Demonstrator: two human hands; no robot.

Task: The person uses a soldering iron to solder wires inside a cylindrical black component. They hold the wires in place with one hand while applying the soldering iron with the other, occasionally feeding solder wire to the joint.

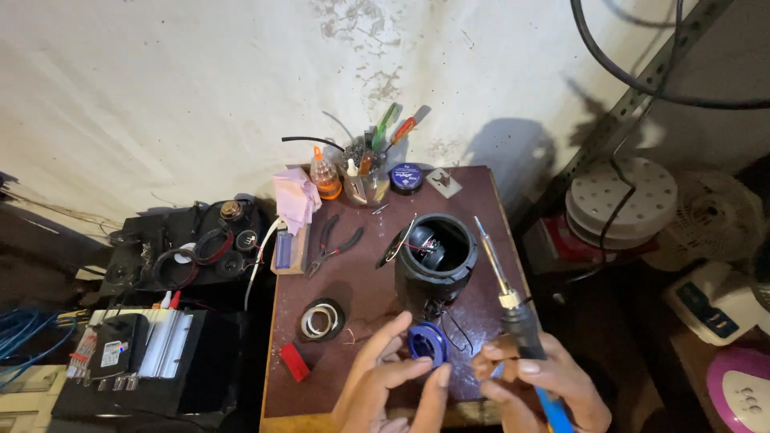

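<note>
Nearest the camera, the left hand [385, 377] curls around a small blue spool [427, 345] at the front of the brown table [321, 385], fingers and thumb closed on its rim; the spool is round with a pale centre, and what is wound on it is too small to tell. Just beside it the right hand [533, 381] grips a soldering iron [513, 305] by its black collar and blue handle, the thin metal tip slanting up and away to the left. Behind the spool stands a black cylinder housing [433, 261], open at the top; inside are dark round parts and a red wire, and thin black wires trail from its base toward the spool. To the left lie a ring of pale tape [321, 319], a red block [293, 361] and black pliers [333, 244]. At the back edge a clear cup [365, 180] holds screwdrivers with green and orange handles and other upright tools, with an orange bottle [325, 178] and a pink cloth [295, 199] to its left and a round dark tin [406, 177] to its right. Off the table on the left, black boxes [192, 248] hold loose speaker parts and wire coils.
</note>
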